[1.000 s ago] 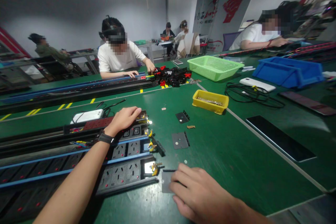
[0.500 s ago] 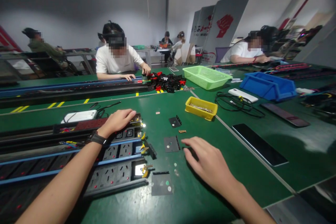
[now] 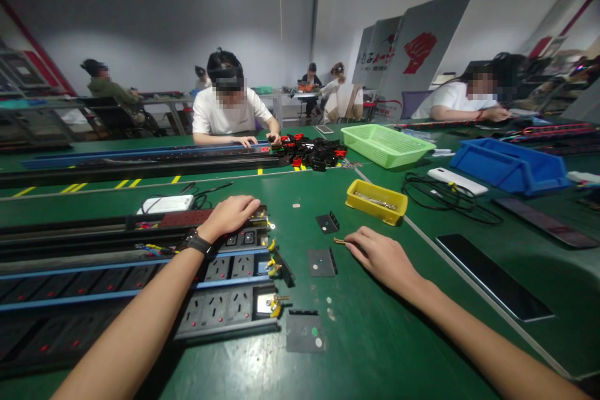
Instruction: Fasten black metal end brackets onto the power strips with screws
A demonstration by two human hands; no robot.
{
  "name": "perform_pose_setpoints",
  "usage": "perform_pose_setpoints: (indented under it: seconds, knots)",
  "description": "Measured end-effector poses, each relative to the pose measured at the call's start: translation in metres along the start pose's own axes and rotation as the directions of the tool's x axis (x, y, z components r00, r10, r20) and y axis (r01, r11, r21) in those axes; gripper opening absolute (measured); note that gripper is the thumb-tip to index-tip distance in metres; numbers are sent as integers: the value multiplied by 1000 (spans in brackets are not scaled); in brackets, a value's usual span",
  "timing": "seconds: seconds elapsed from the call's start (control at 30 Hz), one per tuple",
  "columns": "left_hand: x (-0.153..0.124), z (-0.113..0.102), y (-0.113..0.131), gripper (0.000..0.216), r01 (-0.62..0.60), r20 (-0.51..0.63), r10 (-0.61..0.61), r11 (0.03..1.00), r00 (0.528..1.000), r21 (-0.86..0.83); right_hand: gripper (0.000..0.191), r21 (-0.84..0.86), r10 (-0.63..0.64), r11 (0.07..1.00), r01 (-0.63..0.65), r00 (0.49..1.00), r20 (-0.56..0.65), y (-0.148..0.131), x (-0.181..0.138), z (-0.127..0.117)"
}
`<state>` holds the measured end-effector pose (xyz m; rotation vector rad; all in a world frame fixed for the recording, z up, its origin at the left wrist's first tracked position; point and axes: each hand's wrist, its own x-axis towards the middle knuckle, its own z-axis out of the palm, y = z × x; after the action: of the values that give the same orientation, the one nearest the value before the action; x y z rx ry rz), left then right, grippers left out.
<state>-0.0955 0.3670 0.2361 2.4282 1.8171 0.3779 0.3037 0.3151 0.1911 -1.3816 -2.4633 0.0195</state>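
Observation:
My left hand (image 3: 232, 215) lies over the end of a dark power strip near the back of the group, its fingers stretched along it and the thumb hidden. Below it are more power strips with blue edges and a near power strip (image 3: 218, 312), whose end has yellow-green wire lugs (image 3: 275, 306) and a brass screw standing out. With fingertips closed, my right hand (image 3: 377, 253) pinches the end of small brass screws (image 3: 340, 241) lying on the table. Close by are a small black bracket (image 3: 327, 223), a larger black bracket (image 3: 321, 262) and a near bracket (image 3: 304, 332).
A yellow bin (image 3: 376, 202) of small metal parts stands beyond my right hand. Farther back are a green basket (image 3: 387, 145), a blue bin (image 3: 510, 165) and a heap of black and red parts (image 3: 312, 151). A phone (image 3: 492, 276) lies right; a co-worker (image 3: 232, 109) sits opposite.
My right hand has come to the brass screws and its fingertips have closed on their end. My left hand stays on the power strip. The view has shifted slightly.

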Motion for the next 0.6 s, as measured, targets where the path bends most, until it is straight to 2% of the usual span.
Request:
perform_pose_setpoints:
  seconds: [0.13, 0.2, 0.3, 0.4, 0.5, 0.6]
  knots:
    - [-2, 4, 1, 55, -63, -72, 64, 998, 995, 8, 26, 159, -78, 983, 94, 992, -102, 2, 8, -8]
    - [-3, 5, 2, 55, -48, -111, 51, 998, 992, 36, 24, 290, -123, 945, 153, 985, -118, -5, 20, -11]
    - [-5, 4, 6, 53, 2, -160, 11, 997, 987, 78, 19, 478, -85, 868, 135, 989, -124, -26, 49, -8]
    - [-6, 2, 10, 48, -12, -210, 27, 997, 977, 74, 17, 628, -45, 770, 108, 992, -115, -50, 93, 7]
    - [-6, 1, 13, 38, -83, -247, 90, 996, 965, 42, 16, 742, -33, 658, 128, 989, -141, -68, 138, 29]
    - [-5, 2, 16, 27, -169, -290, 165, 986, 943, 12, 14, 815, -12, 558, 157, 983, -182, -81, 168, 47]
